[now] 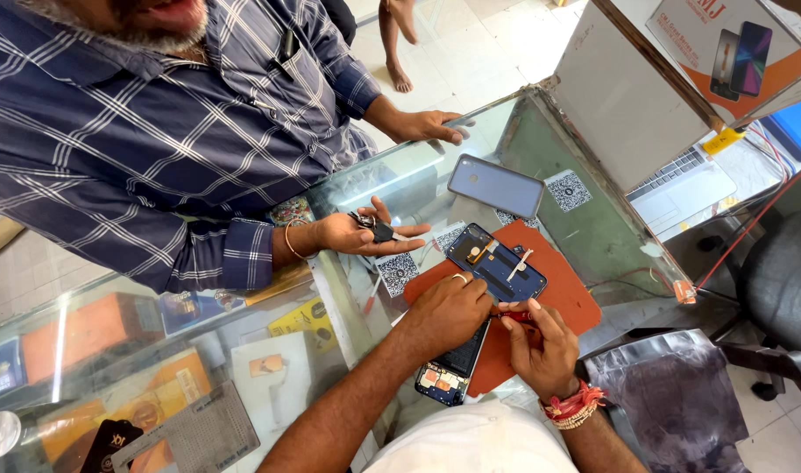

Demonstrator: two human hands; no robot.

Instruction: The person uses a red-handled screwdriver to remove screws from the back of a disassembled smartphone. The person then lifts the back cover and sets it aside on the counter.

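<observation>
Our left hand (444, 314) lies curled on an opened phone (453, 363), and the fingers press it down on the red mat (567, 289). A ring is on one finger. Our right hand (541, 346) is just beside the left one and pinches a small red tool (513, 316) between thumb and fingers; the tip of the tool points to the left hand. We cannot tell if the tip touches the phone.

The phone is dark and long, and most of it is hidden under our left hand. At its near end we see the inside: a blue board with small orange and white parts.

Just beyond our hands, also on the mat, lies the blue back cover (497, 263) of a phone with the inner side up. It shows a white strip and a small orange piece.

Farther from our hands, a grey phone (495, 186) lies face down on the glass counter (348, 307). Left of the cover, another person's hand (357, 235) is open with the palm up and holds dark keys (374, 228). This person wears a blue checked shirt (155, 131), and the other hand rests on the far edge of the counter. Under the glass, near our left arm, boxes in orange and yellow are visible.
</observation>
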